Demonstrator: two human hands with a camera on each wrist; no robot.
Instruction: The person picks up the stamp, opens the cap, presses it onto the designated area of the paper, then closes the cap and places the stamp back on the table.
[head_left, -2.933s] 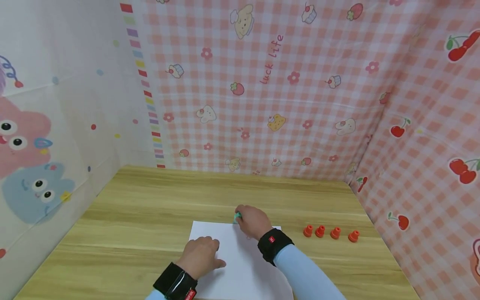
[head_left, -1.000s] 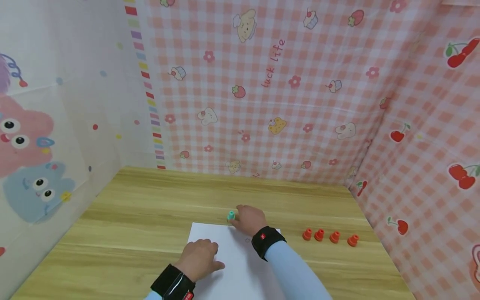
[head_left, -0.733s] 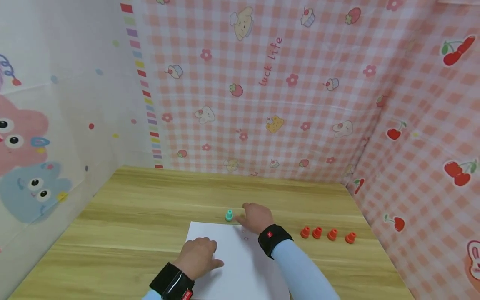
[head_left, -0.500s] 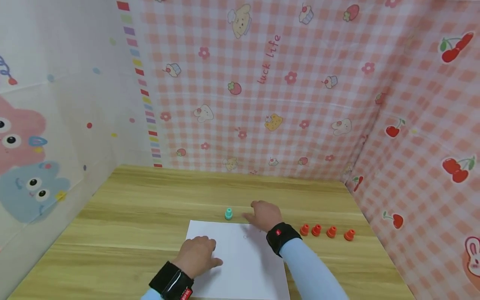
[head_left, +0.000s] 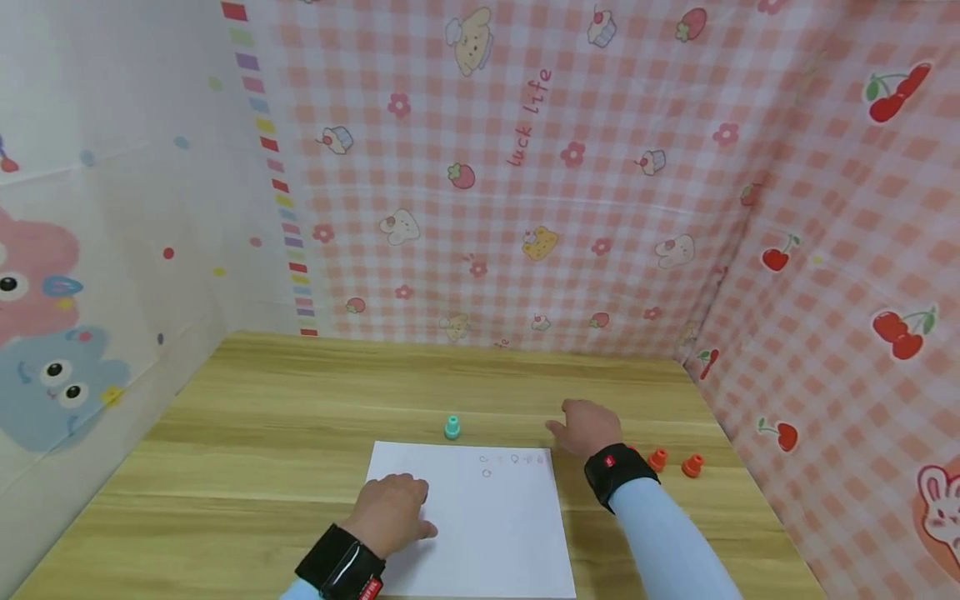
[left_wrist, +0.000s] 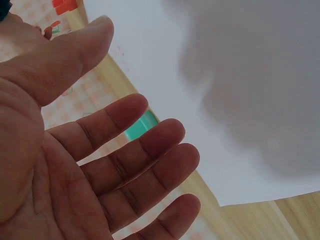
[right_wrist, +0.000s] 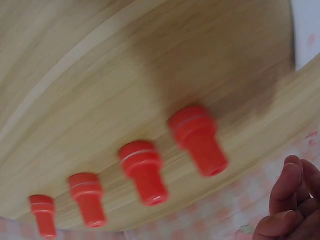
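A teal stamp [head_left: 452,428] stands upright on the table just beyond the far edge of a white sheet of paper [head_left: 495,533]. Small faint outline marks show near the paper's far right corner. My left hand [head_left: 387,512] is over the paper's left side, fingers spread and nothing held; its shadow falls on the sheet in the left wrist view. Beyond the paper's right corner, my right hand [head_left: 588,429] is above the table with loosely bent fingers, holding nothing. Several red stamps [right_wrist: 200,142] stand in a row close by, some hidden behind the right wrist in the head view.
The wooden table [head_left: 315,400] meets a pink checked cloth wall [head_left: 495,200] at the back and another at the right. A white cartoon-printed sheet [head_left: 135,208] hangs along the left.
My right hand held the teal stamp at the paper's far edge, let it go standing there, then moved right towards the red stamps. The left hand has stayed in place.
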